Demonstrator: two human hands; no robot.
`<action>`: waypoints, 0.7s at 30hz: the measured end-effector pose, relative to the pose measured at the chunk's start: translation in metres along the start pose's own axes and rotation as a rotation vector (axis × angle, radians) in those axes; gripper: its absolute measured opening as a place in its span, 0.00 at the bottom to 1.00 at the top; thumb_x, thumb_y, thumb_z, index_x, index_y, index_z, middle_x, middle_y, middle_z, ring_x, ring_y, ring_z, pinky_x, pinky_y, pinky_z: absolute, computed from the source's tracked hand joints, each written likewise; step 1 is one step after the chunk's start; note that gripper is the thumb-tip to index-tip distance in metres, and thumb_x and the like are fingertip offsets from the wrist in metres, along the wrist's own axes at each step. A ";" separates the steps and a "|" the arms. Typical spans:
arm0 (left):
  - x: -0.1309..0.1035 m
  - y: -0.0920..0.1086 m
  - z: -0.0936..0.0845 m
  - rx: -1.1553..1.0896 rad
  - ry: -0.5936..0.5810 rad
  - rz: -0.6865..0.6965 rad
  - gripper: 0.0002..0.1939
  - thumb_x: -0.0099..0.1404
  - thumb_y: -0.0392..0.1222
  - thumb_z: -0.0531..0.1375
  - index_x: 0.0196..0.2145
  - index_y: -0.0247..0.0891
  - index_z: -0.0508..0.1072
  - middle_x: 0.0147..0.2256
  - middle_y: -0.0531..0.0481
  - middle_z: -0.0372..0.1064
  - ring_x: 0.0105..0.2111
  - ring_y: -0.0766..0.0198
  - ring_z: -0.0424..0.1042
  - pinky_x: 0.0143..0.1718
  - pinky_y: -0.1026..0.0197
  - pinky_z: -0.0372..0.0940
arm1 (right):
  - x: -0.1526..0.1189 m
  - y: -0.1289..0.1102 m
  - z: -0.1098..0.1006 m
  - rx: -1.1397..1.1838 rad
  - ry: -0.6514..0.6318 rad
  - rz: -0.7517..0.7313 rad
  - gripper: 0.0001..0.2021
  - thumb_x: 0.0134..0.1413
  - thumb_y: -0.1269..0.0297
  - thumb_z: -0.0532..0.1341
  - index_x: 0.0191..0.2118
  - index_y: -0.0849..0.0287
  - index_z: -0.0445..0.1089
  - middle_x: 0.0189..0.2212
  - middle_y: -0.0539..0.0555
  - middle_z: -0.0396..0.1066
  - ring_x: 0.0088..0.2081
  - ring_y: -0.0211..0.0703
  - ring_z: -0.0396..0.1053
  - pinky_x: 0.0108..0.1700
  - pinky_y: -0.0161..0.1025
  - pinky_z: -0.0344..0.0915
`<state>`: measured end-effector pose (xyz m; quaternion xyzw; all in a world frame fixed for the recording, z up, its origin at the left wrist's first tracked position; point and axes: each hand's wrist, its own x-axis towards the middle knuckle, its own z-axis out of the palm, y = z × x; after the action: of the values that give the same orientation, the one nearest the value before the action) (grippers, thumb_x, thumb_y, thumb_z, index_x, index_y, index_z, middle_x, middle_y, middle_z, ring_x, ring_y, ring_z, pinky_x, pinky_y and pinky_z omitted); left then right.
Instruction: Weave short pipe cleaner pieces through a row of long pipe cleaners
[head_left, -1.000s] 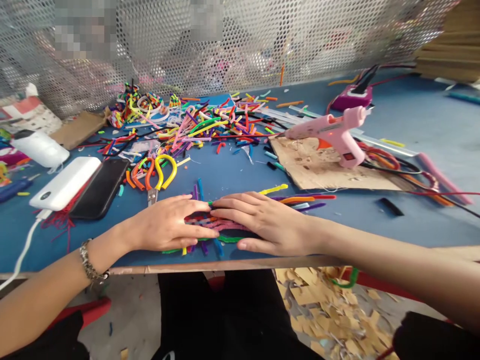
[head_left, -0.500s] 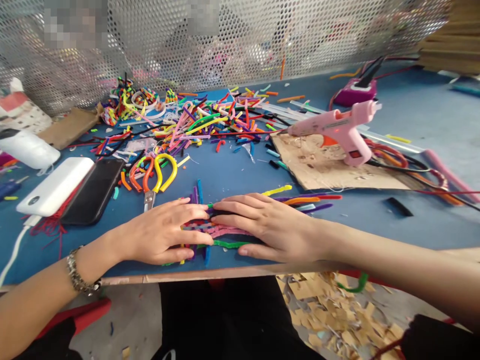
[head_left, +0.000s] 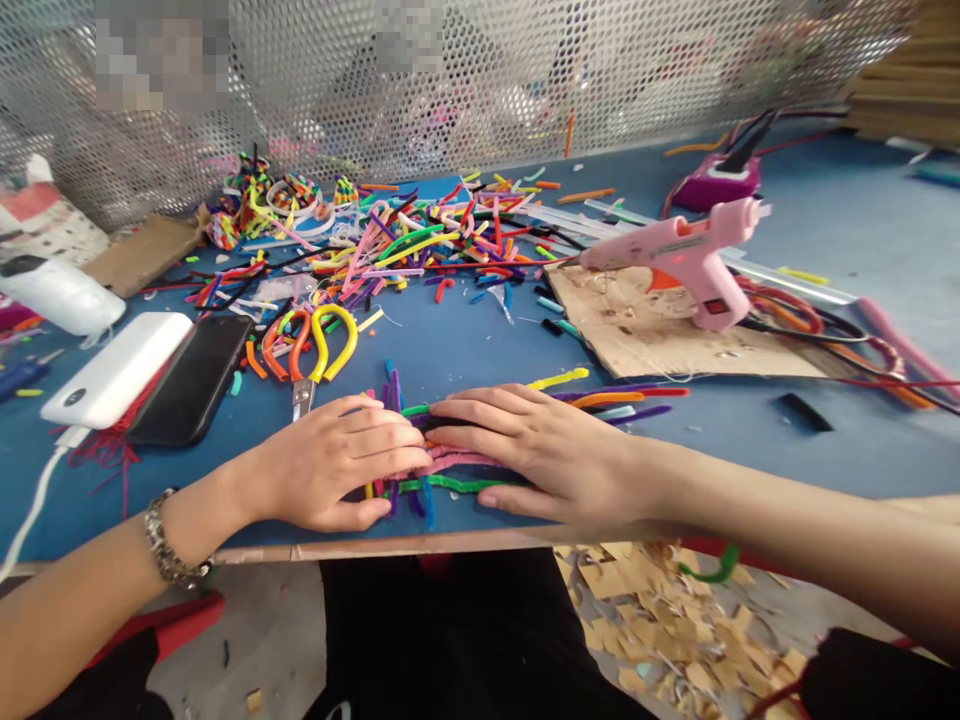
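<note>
Both palms face down on a woven patch of coloured pipe cleaners (head_left: pixel 457 484) near the table's front edge. My left hand (head_left: pixel 341 462) covers the patch's left part, fingers stretched out over the crossing strands. Purple and blue strands poke out above and below its fingertips. Flat across the long strands lies my right hand (head_left: pixel 547 455), its fingers extended and its thumb beside a green strand. Yellow, orange, purple and light blue ends stick out beyond it to the right. Fingertips of the two hands nearly meet, and much of the weave is hidden under them.
Scissors (head_left: pixel 304 360) with orange and yellow handles lie beyond my left hand. A phone (head_left: pixel 191 380) and white power bank (head_left: pixel 116 368) are at left. At right a pink glue gun (head_left: pixel 682 260) rests on cardboard (head_left: pixel 600 340). A heap of pipe cleaners (head_left: pixel 405 235) spreads behind.
My left hand has drawn its fingers closer together and shifted slightly right over the strands. The crossing blue and purple strands have shifted a little. My right hand stays nearly in place.
</note>
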<state>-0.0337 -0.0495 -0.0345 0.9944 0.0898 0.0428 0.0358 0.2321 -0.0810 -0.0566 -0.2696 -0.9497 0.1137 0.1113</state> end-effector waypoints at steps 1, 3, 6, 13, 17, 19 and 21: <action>0.001 0.000 0.000 0.003 -0.001 -0.003 0.19 0.67 0.42 0.50 0.54 0.39 0.63 0.51 0.47 0.69 0.51 0.58 0.65 0.55 0.54 0.52 | 0.000 0.000 0.000 0.002 -0.006 0.006 0.25 0.64 0.51 0.47 0.60 0.60 0.59 0.61 0.59 0.57 0.59 0.53 0.56 0.58 0.52 0.55; 0.003 0.001 -0.001 0.008 0.002 -0.004 0.18 0.65 0.41 0.52 0.53 0.41 0.65 0.50 0.48 0.69 0.49 0.58 0.66 0.52 0.54 0.54 | 0.000 -0.001 -0.001 0.001 -0.013 0.008 0.25 0.64 0.51 0.47 0.60 0.59 0.59 0.61 0.60 0.57 0.59 0.53 0.56 0.58 0.52 0.55; 0.005 0.001 -0.002 0.008 0.012 -0.010 0.18 0.63 0.41 0.53 0.51 0.42 0.67 0.49 0.48 0.70 0.48 0.57 0.67 0.51 0.53 0.54 | 0.001 -0.002 -0.003 -0.005 -0.015 0.007 0.25 0.63 0.52 0.48 0.60 0.60 0.59 0.61 0.60 0.57 0.59 0.53 0.56 0.57 0.53 0.55; 0.009 0.001 0.000 -0.014 0.007 -0.008 0.18 0.60 0.41 0.56 0.49 0.41 0.68 0.48 0.47 0.70 0.47 0.54 0.67 0.52 0.50 0.56 | 0.000 0.001 -0.001 0.006 -0.006 -0.008 0.25 0.63 0.52 0.48 0.60 0.61 0.59 0.61 0.61 0.57 0.60 0.51 0.54 0.59 0.52 0.54; 0.003 -0.003 -0.011 -0.158 0.019 -0.059 0.21 0.64 0.47 0.54 0.55 0.41 0.62 0.51 0.46 0.67 0.51 0.56 0.66 0.56 0.54 0.57 | 0.001 0.004 0.001 -0.008 0.004 -0.050 0.26 0.64 0.51 0.48 0.60 0.62 0.58 0.61 0.61 0.57 0.60 0.51 0.54 0.59 0.52 0.53; -0.002 -0.003 -0.021 -0.181 0.065 -0.182 0.24 0.68 0.51 0.50 0.59 0.40 0.57 0.56 0.43 0.62 0.55 0.57 0.63 0.57 0.55 0.57 | 0.001 0.005 0.001 -0.014 0.005 -0.067 0.26 0.64 0.52 0.47 0.61 0.63 0.56 0.61 0.61 0.57 0.60 0.51 0.54 0.59 0.52 0.54; -0.008 0.001 -0.032 -0.098 0.083 -0.335 0.25 0.70 0.52 0.48 0.60 0.39 0.57 0.59 0.41 0.57 0.58 0.54 0.59 0.58 0.52 0.56 | 0.000 0.003 0.000 -0.031 0.009 -0.080 0.27 0.65 0.53 0.47 0.64 0.61 0.53 0.63 0.60 0.53 0.61 0.50 0.54 0.59 0.52 0.54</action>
<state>-0.0447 -0.0496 -0.0037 0.9600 0.2533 0.0816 0.0870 0.2338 -0.0783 -0.0577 -0.2338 -0.9609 0.0930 0.1160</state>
